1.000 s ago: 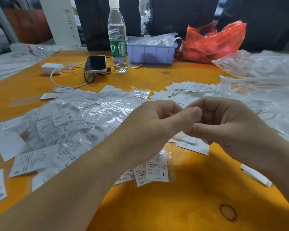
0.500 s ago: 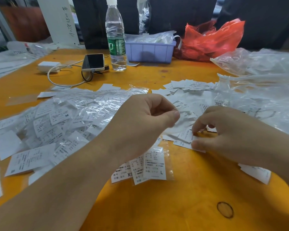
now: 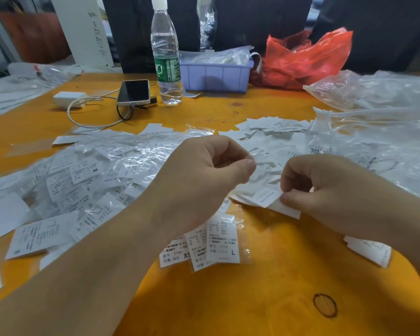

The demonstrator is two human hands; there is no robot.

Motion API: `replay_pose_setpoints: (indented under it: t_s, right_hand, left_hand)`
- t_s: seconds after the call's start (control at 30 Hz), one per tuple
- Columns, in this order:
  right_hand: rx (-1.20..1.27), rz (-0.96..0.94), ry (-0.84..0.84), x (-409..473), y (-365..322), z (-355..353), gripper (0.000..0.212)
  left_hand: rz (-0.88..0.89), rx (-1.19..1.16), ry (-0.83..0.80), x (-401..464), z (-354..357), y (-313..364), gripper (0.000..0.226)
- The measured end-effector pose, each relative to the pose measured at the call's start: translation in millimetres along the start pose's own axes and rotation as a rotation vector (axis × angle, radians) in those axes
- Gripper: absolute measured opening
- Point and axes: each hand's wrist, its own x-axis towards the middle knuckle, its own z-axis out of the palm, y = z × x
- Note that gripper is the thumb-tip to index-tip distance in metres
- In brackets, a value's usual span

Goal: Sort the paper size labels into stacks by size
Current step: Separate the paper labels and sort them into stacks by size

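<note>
I see small white printed paper size labels [image 3: 83,190], many in clear plastic sleeves, strewn over the orange wooden table [image 3: 228,299]. My left hand [image 3: 204,180] pinches an empty clear sleeve [image 3: 251,157]; my right hand [image 3: 325,192] pinches one label [image 3: 285,209] at the pile's near edge.
</note>
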Motion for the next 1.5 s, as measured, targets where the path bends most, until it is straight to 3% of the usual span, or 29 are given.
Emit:
replay_pose_setpoints:
  t_s: [0.23, 0.37, 0.5, 0.7, 1.2, 1.5]
  right_hand:
    - [0.231, -0.032, 0.22, 2, 2, -7, 0.02]
    - [0.41, -0.046, 0.285, 2, 3, -14, 0.037]
    - [0.612, -0.073, 0.274, 2, 0, -14, 0.025]
    - [0.657, -0.144, 0.21, 0, -4, -10, 0.007]
    - [0.63, -0.293, 0.199, -1, -7, -3, 0.011]
    - [0.602, -0.34, 0.061, -1, -7, -5, 0.012]
  left_hand:
    - [-0.017, -0.029, 0.014, 2, -1, -2, 0.014]
    - [-0.021, -0.044, 0.013, 2, -1, -2, 0.015]
    - [-0.017, -0.031, 0.002, 1, 0, -2, 0.017]
    - [-0.012, -0.039, -0.024, 1, 2, -1, 0.021]
    - [0.003, -0.063, -0.083, -1, 2, 3, 0.023]
    - [0.031, -0.044, -0.143, -4, 2, 5, 0.014]
